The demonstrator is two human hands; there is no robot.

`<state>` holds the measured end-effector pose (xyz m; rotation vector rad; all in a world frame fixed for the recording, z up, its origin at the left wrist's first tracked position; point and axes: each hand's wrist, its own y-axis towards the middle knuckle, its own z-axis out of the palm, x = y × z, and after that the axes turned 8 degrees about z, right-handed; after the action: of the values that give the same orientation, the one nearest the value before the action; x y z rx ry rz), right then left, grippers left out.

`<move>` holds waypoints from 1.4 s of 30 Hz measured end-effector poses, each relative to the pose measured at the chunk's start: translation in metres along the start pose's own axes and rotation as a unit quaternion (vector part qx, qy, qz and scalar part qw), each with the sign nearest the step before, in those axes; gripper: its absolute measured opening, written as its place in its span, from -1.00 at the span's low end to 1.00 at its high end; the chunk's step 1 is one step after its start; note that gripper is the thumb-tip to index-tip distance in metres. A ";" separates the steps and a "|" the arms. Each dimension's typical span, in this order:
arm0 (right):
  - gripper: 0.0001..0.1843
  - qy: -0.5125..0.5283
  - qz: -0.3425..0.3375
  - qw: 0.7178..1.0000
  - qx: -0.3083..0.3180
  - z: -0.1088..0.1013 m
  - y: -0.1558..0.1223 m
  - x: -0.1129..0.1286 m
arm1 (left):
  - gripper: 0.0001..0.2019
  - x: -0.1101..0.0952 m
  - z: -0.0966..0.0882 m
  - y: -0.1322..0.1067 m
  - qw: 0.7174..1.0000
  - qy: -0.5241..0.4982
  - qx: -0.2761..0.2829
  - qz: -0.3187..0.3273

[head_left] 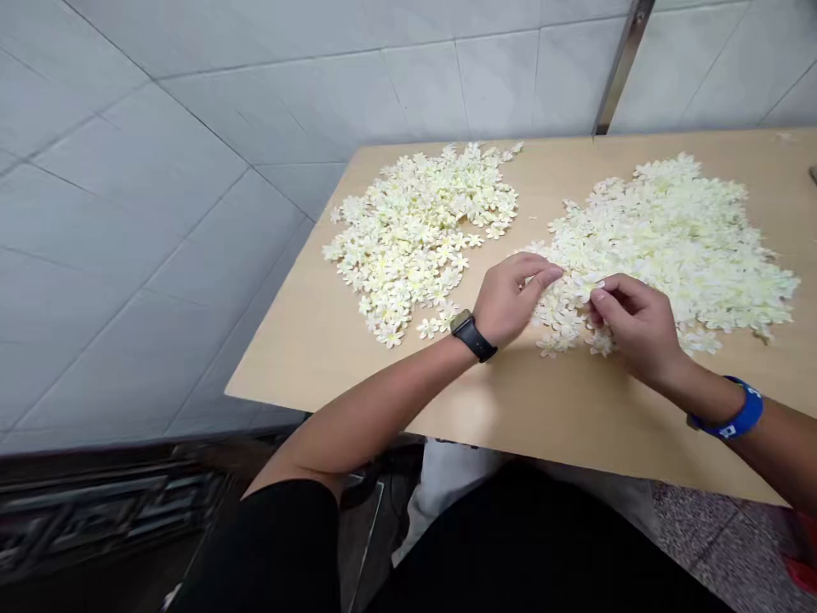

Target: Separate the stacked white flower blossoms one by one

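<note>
Two heaps of flat, five-petalled artificial blossoms lie on a pale wood-grain desk (562,417): the left heap (414,234) and the larger right heap (677,243), just beside each other. Blossoms cream with pale yellow centres, thin and overlapping; fabric or paper, cannot tell at this resolution.

Both hands are over the near-left part of the right heap. Left hand (509,300), wearing a black-strapped watch (473,337), has its fingers loosely curled, tips at the heap's edge. Right hand (635,328), with a blue wristband (728,413), has thumb and forefinger brought close together among the blossoms. Each grip is partly hidden by its own fingers, so cannot tell whether either is clamped on a blossom.

Grey tiled wall (191,170) runs along the desk's far and left sides. Dark clothing (511,545) is cut off at the lower frame edge.
</note>
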<state>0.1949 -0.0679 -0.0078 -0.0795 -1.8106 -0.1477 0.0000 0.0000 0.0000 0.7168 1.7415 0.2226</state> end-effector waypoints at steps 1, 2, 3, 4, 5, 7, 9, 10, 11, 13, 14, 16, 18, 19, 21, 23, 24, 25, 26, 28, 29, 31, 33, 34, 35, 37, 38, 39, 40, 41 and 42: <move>-0.80 -0.012 -0.002 1.000 0.006 0.001 0.000 -0.001 | -0.73 -0.005 0.000 0.000 1.000 -0.013 0.019 -0.020; -0.81 -0.024 -0.008 1.000 0.011 0.002 0.001 -0.001 | -0.74 -0.010 0.001 -0.001 0.998 -0.022 0.036 -0.037; -0.82 -0.037 -0.016 0.999 0.015 0.002 0.001 -0.001 | -0.76 -0.014 0.001 -0.001 0.997 -0.029 0.051 -0.053; -0.82 -0.052 -0.027 0.998 0.018 0.003 0.001 -0.001 | -0.79 -0.017 0.002 -0.002 0.995 -0.034 0.063 -0.064; -0.82 -0.070 -0.043 0.996 0.021 0.003 0.001 0.000 | -0.81 -0.019 0.003 -0.002 0.995 -0.033 0.072 -0.068; -0.82 -0.102 -0.078 0.991 0.021 0.004 0.000 0.003 | -0.85 -0.020 0.005 -0.004 0.994 -0.023 0.080 -0.068; -0.81 -0.122 -0.103 0.987 0.018 0.005 -0.001 0.006 | -0.84 -0.019 0.005 -0.005 0.994 -0.013 0.085 -0.070; -0.81 -0.127 -0.108 0.986 0.017 0.005 -0.001 0.007 | -0.82 -0.018 0.005 -0.005 0.993 -0.010 0.090 -0.074; -0.81 -0.130 -0.109 0.985 0.019 0.005 -0.001 0.007 | -0.80 -0.017 0.005 -0.005 0.992 -0.009 0.095 -0.077; -0.83 -0.128 -0.101 0.986 0.030 0.005 -0.001 0.007 | -0.77 -0.016 0.004 -0.006 0.992 -0.009 0.103 -0.076; -0.85 -0.122 -0.094 0.987 0.037 0.005 -0.001 0.007 | -0.76 -0.016 0.004 -0.006 0.992 -0.009 0.106 -0.070; -0.90 -0.102 -0.080 0.990 0.055 0.005 -0.001 0.005 | -0.72 -0.016 0.004 -0.007 0.992 -0.010 0.111 -0.058; -0.92 -0.076 -0.068 0.992 0.068 0.006 0.000 0.005 | -0.66 -0.015 0.004 -0.008 0.993 -0.008 0.109 -0.052; -0.92 -0.065 -0.063 0.993 0.071 0.006 0.000 0.005 | -0.63 -0.015 0.005 -0.008 0.993 -0.008 0.107 -0.054; -0.91 -0.052 -0.053 0.995 0.072 0.007 0.000 0.006 | -0.57 -0.014 0.005 -0.008 0.993 -0.010 0.097 -0.067; -0.90 -0.047 -0.044 0.996 0.069 0.007 0.000 0.007 | -0.53 -0.013 0.005 -0.007 0.992 -0.021 0.085 -0.089; -0.88 -0.045 -0.038 0.996 0.068 0.006 0.000 0.007 | -0.51 -0.013 0.005 -0.006 0.991 -0.029 0.081 -0.101; -0.87 -0.042 -0.031 0.996 0.068 0.006 -0.001 0.007 | -0.50 -0.013 0.004 -0.005 0.990 -0.038 0.076 -0.111; -0.85 -0.038 -0.023 0.997 0.067 0.005 -0.001 0.007 | -0.50 -0.013 0.004 -0.004 0.989 -0.048 0.074 -0.118; -0.82 -0.034 -0.013 0.997 0.063 0.004 -0.001 0.006 | -0.51 -0.013 0.002 -0.003 0.988 -0.063 0.071 -0.125; -0.81 -0.034 -0.013 0.998 0.058 0.003 -0.001 0.005 | -0.53 -0.012 0.001 -0.002 0.987 -0.068 0.069 -0.126; -0.81 -0.035 -0.017 0.998 0.043 0.002 0.000 0.004 | -0.57 -0.011 0.000 -0.001 0.987 -0.075 0.066 -0.127; -0.81 -0.040 -0.019 0.999 0.017 0.001 0.000 0.005 | -0.62 -0.009 -0.001 0.000 0.987 -0.082 0.062 -0.127; -0.80 -0.044 -0.019 0.999 0.003 0.000 0.000 0.005 | -0.65 -0.008 -0.001 0.000 0.986 -0.086 0.063 -0.126; -0.79 -0.049 -0.016 0.999 -0.009 0.000 0.000 0.006 | -0.66 -0.008 -0.002 0.000 0.986 -0.088 0.063 -0.126; -0.77 -0.055 -0.005 0.998 -0.020 0.000 0.001 0.008 | -0.68 -0.008 -0.002 0.000 0.986 -0.084 0.066 -0.127; -0.76 -0.056 0.001 0.998 -0.022 0.000 0.001 0.009 | -0.68 -0.008 -0.002 0.000 0.986 -0.078 0.070 -0.128; -0.75 -0.056 0.006 0.998 -0.023 0.000 0.001 0.011 | -0.68 -0.009 -0.003 0.000 0.987 -0.069 0.073 -0.129; -0.74 -0.059 0.009 0.998 -0.025 0.000 0.001 0.011 | -0.67 -0.009 -0.003 -0.001 0.987 -0.058 0.074 -0.130; -0.72 -0.063 0.010 0.997 -0.030 0.000 0.001 0.012 | -0.67 -0.009 -0.003 -0.001 0.988 -0.046 0.074 -0.131; -0.69 -0.070 0.010 0.997 -0.036 0.000 0.001 0.013 | -0.67 -0.009 -0.003 -0.002 0.988 -0.034 0.072 -0.129</move>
<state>0.1917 -0.0676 0.0044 -0.1613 -1.9437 -0.1975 -0.0024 -0.0061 0.0077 0.5862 1.7777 -0.1050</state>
